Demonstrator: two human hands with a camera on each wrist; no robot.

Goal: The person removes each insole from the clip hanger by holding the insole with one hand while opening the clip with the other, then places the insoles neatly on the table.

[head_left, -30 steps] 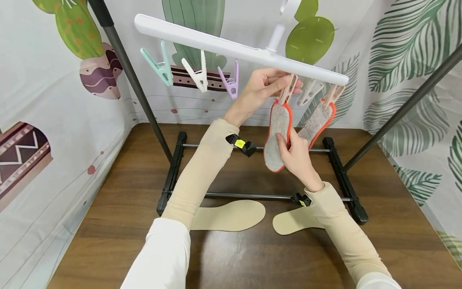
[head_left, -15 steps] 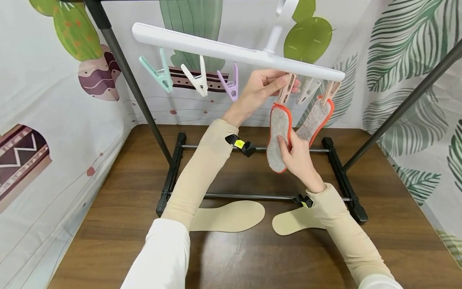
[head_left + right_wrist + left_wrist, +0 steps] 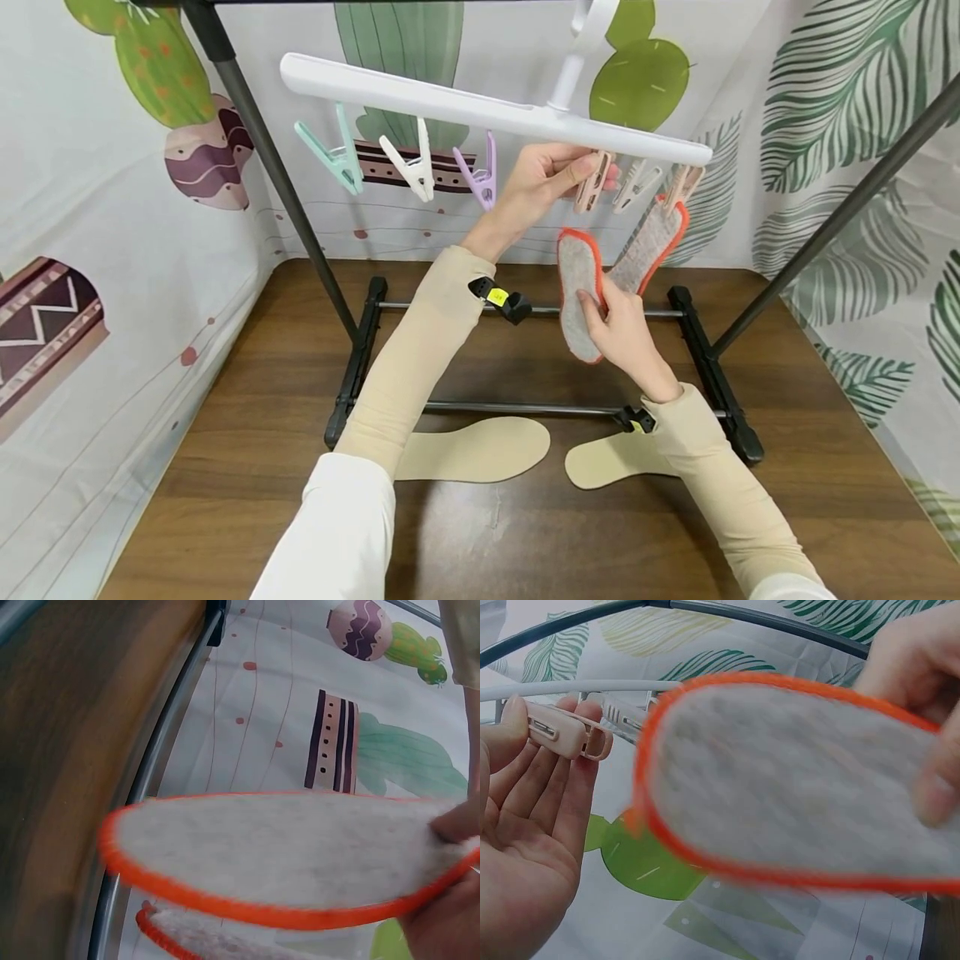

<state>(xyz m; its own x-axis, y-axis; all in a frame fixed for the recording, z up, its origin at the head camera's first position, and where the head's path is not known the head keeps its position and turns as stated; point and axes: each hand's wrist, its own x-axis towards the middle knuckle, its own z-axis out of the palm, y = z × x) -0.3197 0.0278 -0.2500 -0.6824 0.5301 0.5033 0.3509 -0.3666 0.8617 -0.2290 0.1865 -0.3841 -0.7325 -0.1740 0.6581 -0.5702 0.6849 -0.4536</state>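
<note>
My left hand (image 3: 543, 179) pinches a pink clothespin (image 3: 592, 185) that hangs from the white clip hanger (image 3: 480, 104). In the left wrist view the clothespin (image 3: 559, 733) sits between thumb and fingers, with nothing in its mouth. My right hand (image 3: 628, 333) grips a grey felt insole (image 3: 577, 265) with orange edging by its side. The top end of this insole is apart from the clothespin, just below it. A matching insole (image 3: 652, 250) hangs behind, clamped in another pink clothespin (image 3: 684, 185) at the hanger's right end; the right hand covers its lower part.
Teal (image 3: 341, 158), white (image 3: 412, 167), purple (image 3: 482, 177) and grey (image 3: 636, 185) clothespins also hang from the hanger. A black metal rack (image 3: 360, 367) stands on the wooden table (image 3: 480, 542). Two beige insoles, a left one (image 3: 480, 450) and a right one (image 3: 615, 462), lie in front.
The insole in my right hand has come out of the pink clothespin and moved slightly down. My left hand keeps its pinch on the clothespin. The hanger's left end has dipped a little.
</note>
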